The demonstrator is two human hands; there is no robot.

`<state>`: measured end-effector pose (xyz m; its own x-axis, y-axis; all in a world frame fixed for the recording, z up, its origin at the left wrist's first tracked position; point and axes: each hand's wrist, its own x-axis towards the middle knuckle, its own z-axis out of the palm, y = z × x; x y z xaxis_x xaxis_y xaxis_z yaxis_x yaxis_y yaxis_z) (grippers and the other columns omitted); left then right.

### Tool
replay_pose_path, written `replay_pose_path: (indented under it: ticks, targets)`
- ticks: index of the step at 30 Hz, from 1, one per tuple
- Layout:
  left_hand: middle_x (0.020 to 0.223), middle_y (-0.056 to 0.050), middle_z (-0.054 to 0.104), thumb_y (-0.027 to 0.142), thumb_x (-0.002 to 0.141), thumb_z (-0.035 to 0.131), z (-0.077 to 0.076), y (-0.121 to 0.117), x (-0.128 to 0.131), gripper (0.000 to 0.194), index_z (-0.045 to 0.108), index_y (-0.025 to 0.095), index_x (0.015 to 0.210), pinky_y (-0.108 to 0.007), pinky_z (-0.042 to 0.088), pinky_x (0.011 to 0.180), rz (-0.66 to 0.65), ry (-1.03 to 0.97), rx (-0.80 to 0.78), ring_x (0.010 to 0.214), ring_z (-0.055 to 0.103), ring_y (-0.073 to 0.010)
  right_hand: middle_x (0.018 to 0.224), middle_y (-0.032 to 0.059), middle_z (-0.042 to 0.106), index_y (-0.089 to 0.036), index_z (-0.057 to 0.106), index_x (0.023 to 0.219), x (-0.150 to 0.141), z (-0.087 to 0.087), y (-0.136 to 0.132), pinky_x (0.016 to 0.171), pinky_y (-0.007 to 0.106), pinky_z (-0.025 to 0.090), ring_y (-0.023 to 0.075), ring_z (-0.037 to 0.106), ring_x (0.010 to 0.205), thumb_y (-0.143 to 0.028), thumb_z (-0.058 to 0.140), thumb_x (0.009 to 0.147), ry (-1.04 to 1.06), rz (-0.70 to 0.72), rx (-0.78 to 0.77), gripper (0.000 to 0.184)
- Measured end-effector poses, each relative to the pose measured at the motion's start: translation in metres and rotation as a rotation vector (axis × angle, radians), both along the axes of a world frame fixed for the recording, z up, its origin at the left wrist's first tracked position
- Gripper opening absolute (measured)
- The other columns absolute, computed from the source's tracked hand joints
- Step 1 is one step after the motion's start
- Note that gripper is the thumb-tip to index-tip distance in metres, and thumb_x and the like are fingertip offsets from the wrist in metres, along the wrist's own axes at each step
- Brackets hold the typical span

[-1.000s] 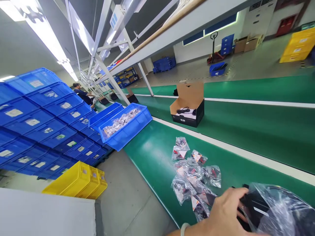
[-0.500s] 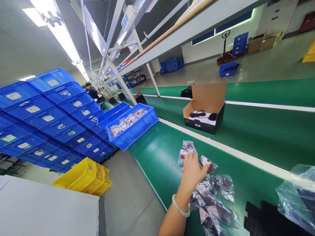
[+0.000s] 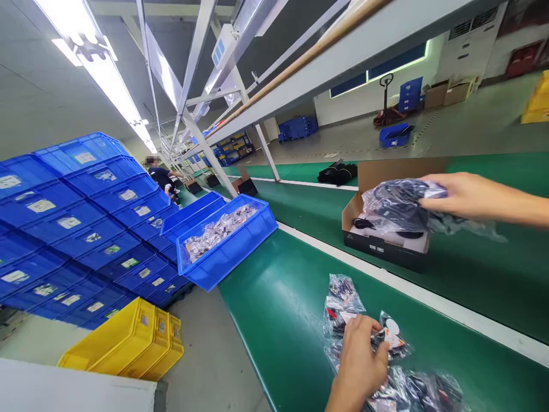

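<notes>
My right hand (image 3: pixel 463 194) grips a clear plastic bag with a black item inside (image 3: pixel 398 207) and holds it over an open cardboard box (image 3: pixel 384 243) on the green conveyor belt (image 3: pixel 472 269). A black cable lies in the box. My left hand (image 3: pixel 359 363) rests low on the near green table (image 3: pixel 283 309), fingers curled on a small clear packet (image 3: pixel 388 337) from a pile of several small packets (image 3: pixel 343 294).
A tilted blue bin (image 3: pixel 227 243) full of small packets sits at the table's left end. Stacked blue crates (image 3: pixel 77 217) and yellow bins (image 3: pixel 128 343) stand on the floor at left. Another person (image 3: pixel 160 171) works far down the line. More boxes ride the belt beyond.
My right hand has come into view carrying the bagged black item over the box. The box has travelled rightward on the belt. My left hand stays on the packets.
</notes>
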<state>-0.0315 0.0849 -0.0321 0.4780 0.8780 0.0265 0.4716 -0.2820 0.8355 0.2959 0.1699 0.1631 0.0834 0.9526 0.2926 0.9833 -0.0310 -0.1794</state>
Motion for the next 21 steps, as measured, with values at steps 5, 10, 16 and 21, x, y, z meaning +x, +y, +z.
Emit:
replay_pose_path:
  ticks: [5, 10, 16, 21]
  targets:
    - [0.117, -0.017, 0.064, 0.007, 0.079, 0.059, -0.002, -0.002, -0.001, 0.031, 0.065, 0.015, 0.108, -0.053, 0.042, 0.107, -0.041, -0.012, -0.021, 0.117, 0.056, -0.0334, 0.118, 0.0178, 0.067, -0.014, 0.055, 0.141, -0.02, -0.036, 0.068, 0.081, 0.038, 0.044, 0.0319, 0.064, 0.103, -0.018, 0.053, 0.098, -0.164, 0.094, -0.244, 0.043]
    - [0.113, -0.015, 0.064, 0.009, 0.079, 0.058, -0.006, -0.003, -0.003, 0.029, 0.064, 0.017, 0.107, -0.054, 0.043, 0.103, -0.056, -0.039, -0.006, 0.113, 0.056, -0.0337, 0.116, 0.0207, 0.067, -0.012, 0.05, 0.149, -0.015, -0.082, 0.074, 0.079, 0.038, 0.044, 0.0325, 0.065, 0.101, -0.013, 0.047, 0.096, -0.219, 0.146, -0.44, 0.053]
    - [0.104, -0.012, 0.065, 0.009, 0.078, 0.058, -0.012, -0.003, -0.005, 0.025, 0.065, 0.017, 0.1, -0.049, 0.046, 0.096, -0.046, -0.114, 0.006, 0.103, 0.058, -0.0303, 0.133, 0.0104, 0.063, -0.023, 0.062, 0.139, 0.003, -0.077, 0.075, 0.09, 0.031, 0.048, 0.0242, 0.063, 0.115, -0.005, 0.05, 0.087, -0.158, 0.165, -0.586, 0.057]
    - [0.099, -0.011, 0.065, 0.013, 0.079, 0.058, -0.012, -0.001, -0.007, 0.018, 0.065, 0.017, 0.096, -0.045, 0.044, 0.092, -0.011, -0.17, -0.006, 0.098, 0.058, -0.028, 0.12, 0.0098, 0.068, -0.024, 0.066, 0.133, 0.008, -0.092, 0.072, 0.083, 0.036, 0.049, 0.0267, 0.066, 0.101, -0.004, 0.049, 0.086, -0.157, 0.185, -0.622, 0.054]
